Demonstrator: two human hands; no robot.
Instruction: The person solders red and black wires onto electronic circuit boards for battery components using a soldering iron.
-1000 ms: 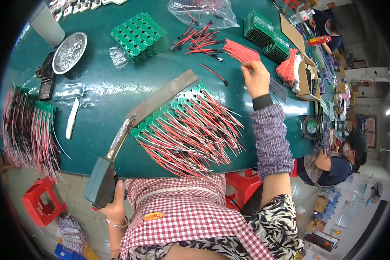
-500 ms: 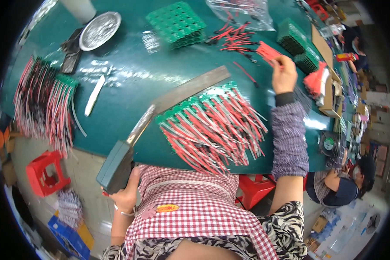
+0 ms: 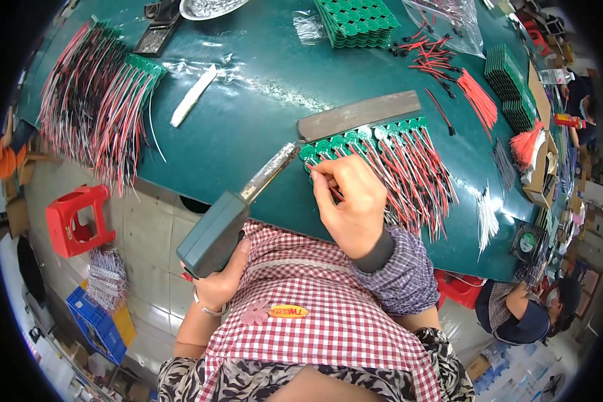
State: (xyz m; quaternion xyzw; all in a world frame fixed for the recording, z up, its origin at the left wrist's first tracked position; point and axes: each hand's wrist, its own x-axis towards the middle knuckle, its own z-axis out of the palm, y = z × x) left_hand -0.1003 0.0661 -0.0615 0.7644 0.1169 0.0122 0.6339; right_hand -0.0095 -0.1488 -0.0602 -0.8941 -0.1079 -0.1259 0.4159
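Observation:
In my left hand (image 3: 221,278) is a soldering gun (image 3: 214,231) with a dark grey-green body, its metal barrel slanting up to the right. The tip meets the left end of a row of round green circuit boards (image 3: 325,147). Red, white and black wires (image 3: 415,177) hang from these boards toward the table's front edge. My right hand (image 3: 352,201) is pinched at the leftmost board, close to the tip. A thin red wire shows at its fingertips, mostly hidden by the fingers. Along the boards' far side lies a flat grey-brown bar (image 3: 358,115).
Finished-looking wired boards (image 3: 94,100) lie at the left, beside a white stick (image 3: 194,96). Stacked green boards (image 3: 358,23) stand at the back. Loose red wires (image 3: 477,100), white wires (image 3: 487,221) and a cardboard box (image 3: 541,171) are at the right. A co-worker (image 3: 526,305) sits beyond.
My right hand has come from the red wires at the right to the left end of the board row. The soldering gun's tip remains near that end. The whole view has shifted.

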